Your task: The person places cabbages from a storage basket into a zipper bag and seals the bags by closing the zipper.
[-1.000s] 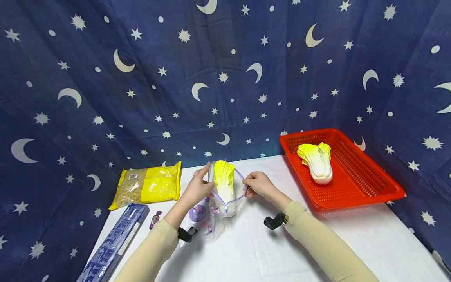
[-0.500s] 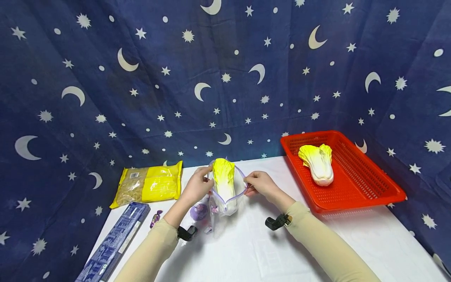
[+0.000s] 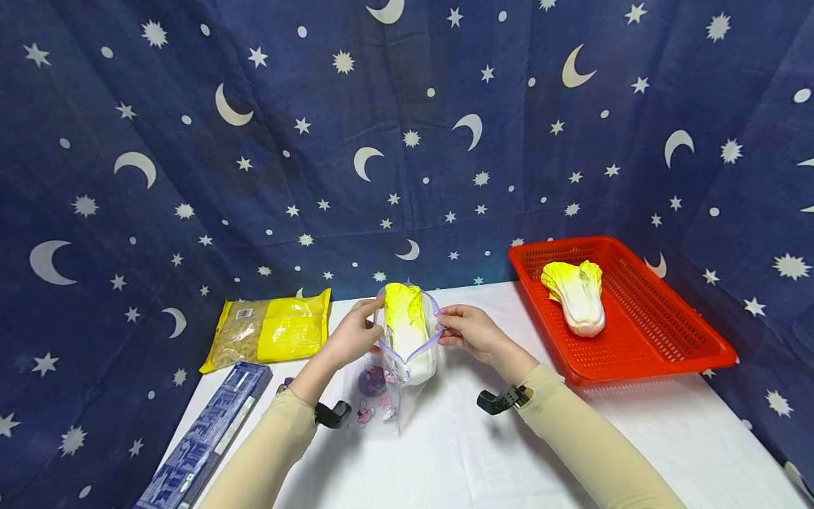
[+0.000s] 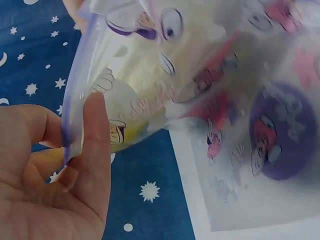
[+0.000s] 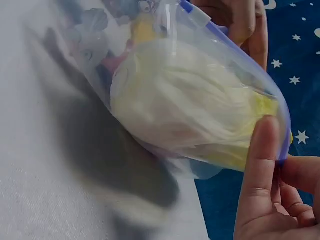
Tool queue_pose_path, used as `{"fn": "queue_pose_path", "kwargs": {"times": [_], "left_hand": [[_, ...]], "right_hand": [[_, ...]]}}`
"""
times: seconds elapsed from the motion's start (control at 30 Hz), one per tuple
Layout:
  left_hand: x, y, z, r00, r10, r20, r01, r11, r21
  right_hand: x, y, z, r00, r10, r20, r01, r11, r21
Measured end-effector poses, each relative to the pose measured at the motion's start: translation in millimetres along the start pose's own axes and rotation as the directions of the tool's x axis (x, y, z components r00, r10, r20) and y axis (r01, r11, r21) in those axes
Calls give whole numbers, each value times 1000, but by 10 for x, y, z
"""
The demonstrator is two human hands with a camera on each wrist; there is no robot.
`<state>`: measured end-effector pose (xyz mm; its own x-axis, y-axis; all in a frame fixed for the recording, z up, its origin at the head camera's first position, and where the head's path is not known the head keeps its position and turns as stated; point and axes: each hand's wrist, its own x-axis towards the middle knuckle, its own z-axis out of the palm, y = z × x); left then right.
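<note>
A clear zip bag point(image 4: 220, 165) with a purple zip edge and printed cartoon figures hangs between my hands, its mouth spread wide. Inside it sits a napa cabbage point(image 3: 405, 318), yellow leaves toward the opening and white stem end lower down. My left hand point(image 3: 355, 334) pinches the left side of the bag's rim between thumb and fingers. On the other side, my right hand point(image 3: 472, 332) pinches the rim the same way. In the right wrist view, the cabbage's pale body point(image 5: 185, 95) shows through the plastic.
A red plastic basket point(image 3: 661, 353) at the right holds another napa cabbage point(image 3: 576, 297). At the left lie a yellow package point(image 3: 270, 331), a long blue box point(image 3: 206, 435) and a small purple wrapped candy point(image 3: 285, 384) partly behind my wrist. A starry curtain stands behind the white table point(image 3: 445, 452).
The cabbage sits slightly lower within the bag's mouth, and the bag's lower part has swung and spread out. My right hand has shifted slightly left; both hands keep their hold.
</note>
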<state>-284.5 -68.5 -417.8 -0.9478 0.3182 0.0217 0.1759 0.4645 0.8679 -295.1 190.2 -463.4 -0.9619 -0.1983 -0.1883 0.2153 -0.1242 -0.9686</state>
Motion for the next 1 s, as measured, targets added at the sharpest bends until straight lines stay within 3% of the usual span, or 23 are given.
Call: {"fn": "queue_pose_path", "kwargs": {"times": [0.1,0.23,0.57,0.77,1.0], "left_hand": [[11,-18,13,1000,0,-1,0,999,-34],[19,-28,25,1000,-8,-18,7,999,-49],[37,-61,82,999,-6,38,8,999,-42],[45,-77,103,999,6,47,-3,998,-55],[24,-84,98,998,11,65,-7,997,-72]], "right_hand": [[-16,-20,-5,1000,-1,-8,1,1000,-23],[-32,-26,-29,1000,-25,-17,23,990,-136],[-95,-125,-206,999,-30,-26,19,932,-363],[-188,-379,-473,996,-76,-41,51,899,-435],[-304,-668,-856,991,-93,-96,35,872,-488]]}}
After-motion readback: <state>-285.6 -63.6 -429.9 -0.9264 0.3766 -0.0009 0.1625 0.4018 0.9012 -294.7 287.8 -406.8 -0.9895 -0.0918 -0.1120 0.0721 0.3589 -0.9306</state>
